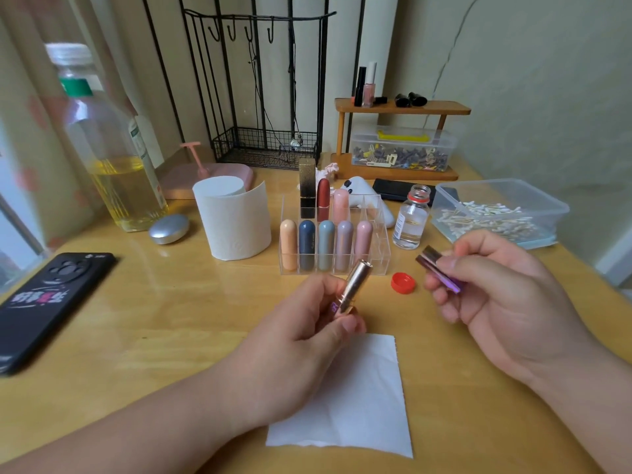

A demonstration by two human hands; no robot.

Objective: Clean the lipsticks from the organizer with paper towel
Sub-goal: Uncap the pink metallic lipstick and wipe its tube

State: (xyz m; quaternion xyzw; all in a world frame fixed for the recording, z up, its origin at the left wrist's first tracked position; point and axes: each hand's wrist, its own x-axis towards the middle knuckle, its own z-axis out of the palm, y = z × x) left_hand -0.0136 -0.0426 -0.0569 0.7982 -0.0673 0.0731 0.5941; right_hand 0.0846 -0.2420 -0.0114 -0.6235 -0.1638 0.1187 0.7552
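My left hand grips a gold lipstick tube with its cap off, held tilted above the table. My right hand holds the purple cap apart from the tube, to its right. A torn sheet of paper towel lies flat on the table below both hands. Behind them stands the clear acrylic organizer with several pastel lipsticks in its front row and three more in the back row. A white paper towel roll stands left of the organizer.
A black phone lies at the left. A big bottle of yellow liquid and a silver oval stand behind it. Right of the organizer are a small open glass bottle, its red cap and a tub of cotton swabs.
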